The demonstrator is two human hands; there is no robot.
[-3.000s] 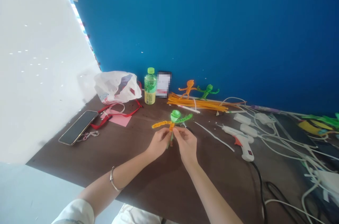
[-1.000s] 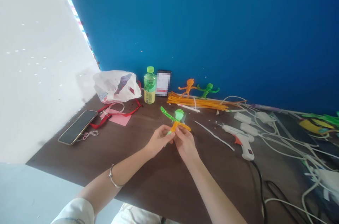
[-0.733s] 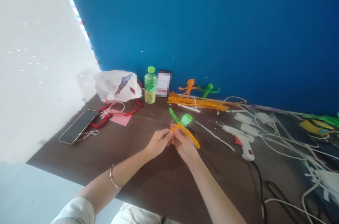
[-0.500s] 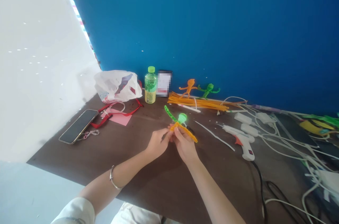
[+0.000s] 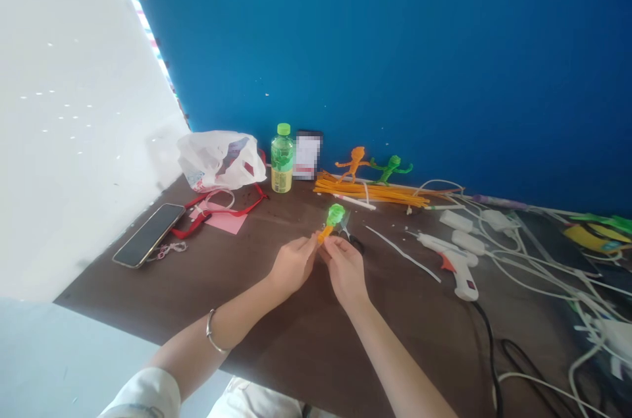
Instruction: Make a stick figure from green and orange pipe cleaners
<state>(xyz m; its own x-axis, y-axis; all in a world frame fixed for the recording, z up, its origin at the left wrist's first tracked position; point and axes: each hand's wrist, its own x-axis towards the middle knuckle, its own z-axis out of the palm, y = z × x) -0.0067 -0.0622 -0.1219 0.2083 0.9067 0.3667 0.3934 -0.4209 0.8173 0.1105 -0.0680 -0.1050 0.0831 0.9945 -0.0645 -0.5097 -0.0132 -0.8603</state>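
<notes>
Both my hands meet over the middle of the dark brown table (image 5: 296, 352). Between them I hold a small pipe-cleaner figure (image 5: 332, 220) with a green head and an orange body. My left hand (image 5: 291, 264) pinches its lower part from the left, fingers closed. My right hand (image 5: 345, 266) is closed on it from the right. The figure's arms do not show from this angle. A pair of small scissors (image 5: 351, 237) lies on the table just behind it.
A white glue gun (image 5: 451, 263) and tangled white cables (image 5: 543, 266) lie to the right. At the back are orange pipe cleaners (image 5: 370, 193), an orange figure (image 5: 354, 162), a green figure (image 5: 391, 166), a green bottle (image 5: 282, 159) and a plastic bag (image 5: 220, 160). A phone (image 5: 147, 235) and red strap (image 5: 217, 207) lie left.
The figure has been turned in my fingers: its green and orange arms, spread sideways earlier, swung round and now point out of sight. Both hands stayed in place.
</notes>
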